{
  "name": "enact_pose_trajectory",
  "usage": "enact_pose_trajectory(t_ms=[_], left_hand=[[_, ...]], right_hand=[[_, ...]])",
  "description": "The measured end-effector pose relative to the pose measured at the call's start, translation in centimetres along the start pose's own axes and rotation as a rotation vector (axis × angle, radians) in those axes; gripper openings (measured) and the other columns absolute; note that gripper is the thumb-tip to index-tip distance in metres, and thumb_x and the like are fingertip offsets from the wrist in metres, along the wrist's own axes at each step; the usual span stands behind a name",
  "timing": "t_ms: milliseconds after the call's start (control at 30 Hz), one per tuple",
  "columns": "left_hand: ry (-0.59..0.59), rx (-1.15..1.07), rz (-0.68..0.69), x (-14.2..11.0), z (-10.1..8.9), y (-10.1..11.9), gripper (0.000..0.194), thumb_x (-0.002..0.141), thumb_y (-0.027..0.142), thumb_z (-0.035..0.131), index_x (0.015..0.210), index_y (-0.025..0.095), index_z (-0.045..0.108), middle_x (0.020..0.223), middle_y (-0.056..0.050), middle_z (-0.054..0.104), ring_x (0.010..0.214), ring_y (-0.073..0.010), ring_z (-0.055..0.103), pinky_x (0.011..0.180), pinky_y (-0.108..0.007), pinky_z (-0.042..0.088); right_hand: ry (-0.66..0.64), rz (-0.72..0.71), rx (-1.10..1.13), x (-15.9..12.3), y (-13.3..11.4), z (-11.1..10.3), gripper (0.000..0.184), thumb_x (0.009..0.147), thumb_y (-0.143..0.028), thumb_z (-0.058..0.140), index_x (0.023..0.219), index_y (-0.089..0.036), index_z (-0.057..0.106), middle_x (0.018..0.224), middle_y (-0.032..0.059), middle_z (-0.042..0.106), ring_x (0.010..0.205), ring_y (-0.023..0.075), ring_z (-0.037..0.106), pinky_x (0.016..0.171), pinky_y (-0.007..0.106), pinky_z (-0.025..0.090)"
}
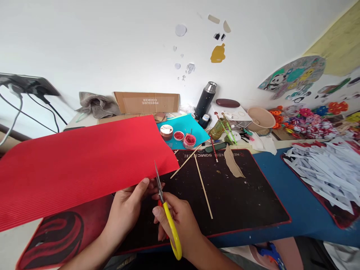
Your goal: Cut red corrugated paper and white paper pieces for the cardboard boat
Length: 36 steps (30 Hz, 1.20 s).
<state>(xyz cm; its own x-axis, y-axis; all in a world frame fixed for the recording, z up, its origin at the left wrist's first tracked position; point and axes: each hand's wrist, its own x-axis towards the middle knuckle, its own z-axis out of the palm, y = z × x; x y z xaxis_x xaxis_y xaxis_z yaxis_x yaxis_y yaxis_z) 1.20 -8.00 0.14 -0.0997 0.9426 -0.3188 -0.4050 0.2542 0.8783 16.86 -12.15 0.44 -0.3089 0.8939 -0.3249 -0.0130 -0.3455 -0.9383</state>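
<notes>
Bright, soft light (some edge distortion).

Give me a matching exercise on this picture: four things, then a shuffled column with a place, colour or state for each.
1. Scissors
2. Ridged sheet
3. Flask
4. Cardboard piece

A. Black, with a silver lid
B. Bears upside-down lettering
C. In the right hand, yellow-handled
D. Red, held by the left hand

Pairs: 1-C, 2-D, 3-A, 4-B
</notes>
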Motion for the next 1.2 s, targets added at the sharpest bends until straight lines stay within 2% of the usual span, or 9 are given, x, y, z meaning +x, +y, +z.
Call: enact_pose_trajectory(t_ms=[233,433,633,767,867,967,1033,1100,1200], left_hand=[[-0.007,0.035,0.019,0.4,-0.4,-0.6,0.037,0.082,0.053,0.092,0.084,0.018,0.08,0.085,-0.007,0.082,0.088,-0.0348,0.084,0.077,-0.042,0.072],[-0.005,0.08,-0.001,0.2,-0.1,-0.1,0.04,0.081,0.055,0.091,0.084,0.017,0.079,0.087,-0.009,0.083,0.09,-0.0376,0.084,0.079,-0.046,0.072],[-0.007,0.066,0.01,0.2,-0.1,-0.1,0.036,0.082,0.053,0.091,0.083,0.019,0.079,0.084,-0.007,0.081,0.088,-0.0361,0.084,0.083,-0.047,0.071],[-0.015,0.076,0.004,0.0,-0.4,0.4,0.037,0.082,0.053,0.091,0.082,0.019,0.08,0.085,-0.008,0.08,0.091,-0.0352,0.083,0.081,-0.043,0.071],[-0.032,0.066,-0.017,0.2,-0.5,1.0,0.046,0.082,0.063,0.088,0.087,0.017,0.082,0.088,-0.011,0.082,0.088,-0.0344,0.082,0.078,-0.041,0.07],[0.044,0.054,-0.003,0.7,-0.4,1.8,0.057,0.081,0.073,0.081,0.087,0.017,0.083,0.083,-0.012,0.083,0.079,-0.033,0.08,0.074,-0.043,0.07],[0.134,0.118,0.054,0.9,-0.2,2.3,0.055,0.081,0.073,0.08,0.083,0.018,0.083,0.077,-0.01,0.082,0.078,-0.0328,0.08,0.08,-0.043,0.071],[0.214,0.223,0.111,0.9,-0.1,2.8,0.051,0.083,0.071,0.079,0.079,0.02,0.083,0.072,-0.008,0.081,0.084,-0.0341,0.081,0.092,-0.044,0.069],[0.213,0.342,0.121,0.5,-0.2,3.3,0.043,0.084,0.064,0.081,0.078,0.021,0.083,0.075,-0.007,0.083,0.098,-0.0377,0.082,0.103,-0.044,0.067]], right_hand=[[0.012,0.007,0.008,0.2,0.2,0.0,0.067,0.096,-0.073,0.071,0.127,-0.015,0.072,0.074,-0.0022,0.061,0.044,0.0092,0.055,0.042,0.019,0.043],[0.009,0.025,0.02,0.2,0.2,0.2,0.068,0.096,-0.077,0.069,0.126,-0.016,0.071,0.067,-0.0056,0.056,0.041,0.0085,0.05,0.04,0.019,0.041],[0.024,0.039,0.001,0.2,0.3,0.1,0.065,0.097,-0.076,0.068,0.123,-0.017,0.07,0.061,-0.0078,0.053,0.037,0.0077,0.045,0.038,0.019,0.039],[0.031,0.029,0.016,0.3,0.5,0.0,0.06,0.097,-0.074,0.07,0.118,-0.018,0.069,0.059,-0.0093,0.05,0.035,0.0068,0.043,0.037,0.018,0.038],[0.035,0.023,0.028,0.3,0.8,0.1,0.06,0.096,-0.075,0.071,0.117,-0.019,0.069,0.061,-0.0087,0.051,0.035,0.0066,0.043,0.037,0.018,0.037],[0.04,0.024,0.045,0.3,1.0,0.1,0.063,0.095,-0.077,0.07,0.118,-0.019,0.069,0.062,-0.0087,0.051,0.036,0.0063,0.042,0.036,0.018,0.037],[0.045,0.022,0.052,0.3,1.1,0.2,0.064,0.096,-0.078,0.069,0.119,-0.019,0.069,0.061,-0.0094,0.049,0.036,0.0062,0.042,0.036,0.017,0.037],[0.046,0.018,0.051,0.3,1.0,0.2,0.065,0.096,-0.079,0.068,0.121,-0.019,0.069,0.059,-0.0101,0.047,0.036,0.0063,0.042,0.037,0.017,0.037],[0.048,0.012,0.035,0.2,0.8,0.2,0.066,0.096,-0.079,0.067,0.121,-0.019,0.069,0.058,-0.0102,0.047,0.036,0.0069,0.042,0.037,0.017,0.037]])
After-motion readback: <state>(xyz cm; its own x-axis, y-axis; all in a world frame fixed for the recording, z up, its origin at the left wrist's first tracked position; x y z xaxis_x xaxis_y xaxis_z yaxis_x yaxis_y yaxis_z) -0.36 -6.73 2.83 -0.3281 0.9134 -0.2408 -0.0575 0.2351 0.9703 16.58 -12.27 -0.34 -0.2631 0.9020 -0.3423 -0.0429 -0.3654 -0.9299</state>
